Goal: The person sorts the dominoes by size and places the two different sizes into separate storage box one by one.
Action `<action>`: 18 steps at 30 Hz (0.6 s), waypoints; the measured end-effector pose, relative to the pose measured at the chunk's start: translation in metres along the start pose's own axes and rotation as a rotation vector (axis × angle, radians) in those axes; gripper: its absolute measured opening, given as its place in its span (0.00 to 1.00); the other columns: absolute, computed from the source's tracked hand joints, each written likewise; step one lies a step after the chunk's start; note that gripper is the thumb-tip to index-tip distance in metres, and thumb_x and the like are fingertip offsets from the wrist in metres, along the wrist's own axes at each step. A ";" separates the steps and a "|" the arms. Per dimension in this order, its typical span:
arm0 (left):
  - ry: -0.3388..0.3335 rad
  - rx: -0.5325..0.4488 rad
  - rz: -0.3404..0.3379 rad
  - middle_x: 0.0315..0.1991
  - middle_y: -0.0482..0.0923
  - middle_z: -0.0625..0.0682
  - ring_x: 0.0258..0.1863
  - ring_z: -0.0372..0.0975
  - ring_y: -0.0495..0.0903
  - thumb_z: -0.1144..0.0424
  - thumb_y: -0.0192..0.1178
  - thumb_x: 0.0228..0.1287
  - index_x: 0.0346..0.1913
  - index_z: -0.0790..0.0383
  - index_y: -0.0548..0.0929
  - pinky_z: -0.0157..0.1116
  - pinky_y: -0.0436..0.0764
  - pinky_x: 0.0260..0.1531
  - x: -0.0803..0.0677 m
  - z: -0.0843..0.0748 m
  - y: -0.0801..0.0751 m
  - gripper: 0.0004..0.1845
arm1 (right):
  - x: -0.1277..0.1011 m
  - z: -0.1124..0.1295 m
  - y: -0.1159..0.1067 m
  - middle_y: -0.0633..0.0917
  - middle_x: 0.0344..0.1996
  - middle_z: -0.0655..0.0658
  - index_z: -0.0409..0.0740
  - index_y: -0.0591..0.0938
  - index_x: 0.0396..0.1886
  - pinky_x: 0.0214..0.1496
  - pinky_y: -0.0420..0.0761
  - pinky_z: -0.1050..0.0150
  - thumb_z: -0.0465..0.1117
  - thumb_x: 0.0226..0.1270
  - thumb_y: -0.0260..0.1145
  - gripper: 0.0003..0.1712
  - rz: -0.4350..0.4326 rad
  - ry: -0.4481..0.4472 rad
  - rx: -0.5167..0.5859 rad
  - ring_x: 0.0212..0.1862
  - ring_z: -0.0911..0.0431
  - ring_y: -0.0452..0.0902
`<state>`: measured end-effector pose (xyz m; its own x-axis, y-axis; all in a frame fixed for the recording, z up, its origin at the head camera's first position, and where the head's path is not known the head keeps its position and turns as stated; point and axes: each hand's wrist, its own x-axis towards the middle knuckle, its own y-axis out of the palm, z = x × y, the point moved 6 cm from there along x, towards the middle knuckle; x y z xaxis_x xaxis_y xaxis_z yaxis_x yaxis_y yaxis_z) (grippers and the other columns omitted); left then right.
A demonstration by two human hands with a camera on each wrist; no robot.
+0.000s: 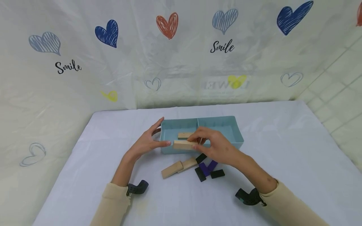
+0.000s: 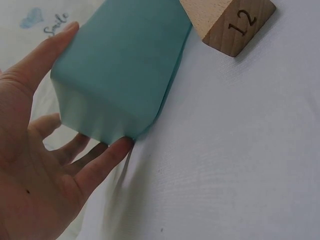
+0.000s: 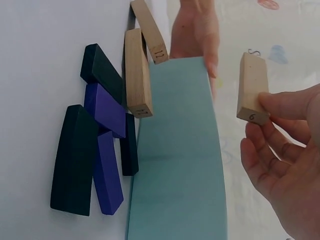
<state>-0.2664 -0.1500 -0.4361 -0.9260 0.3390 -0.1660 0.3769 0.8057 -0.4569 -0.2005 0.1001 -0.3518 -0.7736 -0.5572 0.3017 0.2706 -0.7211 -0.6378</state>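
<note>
A teal two-compartment box (image 1: pixel 223 124) stands mid-table. My left hand (image 1: pixel 159 135) lies open at the box's left end, thumb against the front corner and fingers along the end wall (image 2: pixel 125 65). My right hand (image 1: pixel 195 142) pinches a pale wooden block (image 1: pixel 183 144) by its right end, level above the front wall of the left compartment. In the right wrist view that block (image 3: pixel 252 87) bears the number 6. Another wooden block (image 1: pixel 185 135) lies inside the left compartment.
Two wooden blocks (image 1: pixel 172 169) (image 1: pixel 189 164), numbered 12 (image 2: pixel 235 22) and 11 (image 3: pixel 137 72), lie in front of the box. Beside them sit black blocks (image 1: pixel 217 173) and purple blocks (image 1: pixel 208 167). A heart-printed sheet hangs behind the table (image 1: pixel 282 150).
</note>
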 end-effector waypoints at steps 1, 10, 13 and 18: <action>0.001 0.000 0.001 0.85 0.49 0.40 0.84 0.48 0.54 0.43 0.78 0.55 0.79 0.15 0.50 0.63 0.68 0.73 0.000 0.000 0.000 0.55 | 0.000 0.000 -0.001 0.85 0.40 0.53 0.47 0.89 0.51 0.47 0.86 0.62 0.33 0.68 0.73 0.14 -0.006 -0.002 0.004 0.42 0.62 0.80; 0.018 -0.010 0.004 0.85 0.49 0.39 0.84 0.48 0.54 0.44 0.77 0.56 0.79 0.17 0.51 0.62 0.68 0.73 -0.001 -0.003 0.001 0.55 | 0.002 -0.006 -0.007 0.85 0.42 0.50 0.47 0.88 0.51 0.46 0.85 0.65 0.32 0.69 0.72 0.13 -0.090 -0.023 0.002 0.43 0.59 0.81; 0.013 -0.007 0.003 0.85 0.49 0.40 0.84 0.48 0.54 0.43 0.77 0.56 0.79 0.17 0.51 0.63 0.67 0.74 -0.002 -0.002 0.001 0.55 | 0.004 -0.007 -0.009 0.86 0.42 0.50 0.47 0.88 0.51 0.46 0.85 0.65 0.33 0.69 0.72 0.13 -0.105 -0.019 0.000 0.43 0.59 0.81; 0.011 -0.006 0.003 0.85 0.49 0.40 0.84 0.48 0.54 0.44 0.77 0.56 0.80 0.19 0.50 0.63 0.67 0.74 -0.001 -0.001 0.001 0.56 | 0.007 -0.008 -0.011 0.86 0.42 0.49 0.46 0.88 0.51 0.46 0.85 0.63 0.33 0.68 0.73 0.13 -0.127 -0.013 0.006 0.43 0.58 0.82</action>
<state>-0.2645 -0.1488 -0.4352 -0.9246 0.3469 -0.1576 0.3799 0.8078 -0.4508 -0.2138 0.1074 -0.3488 -0.7945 -0.4664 0.3889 0.1742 -0.7886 -0.5898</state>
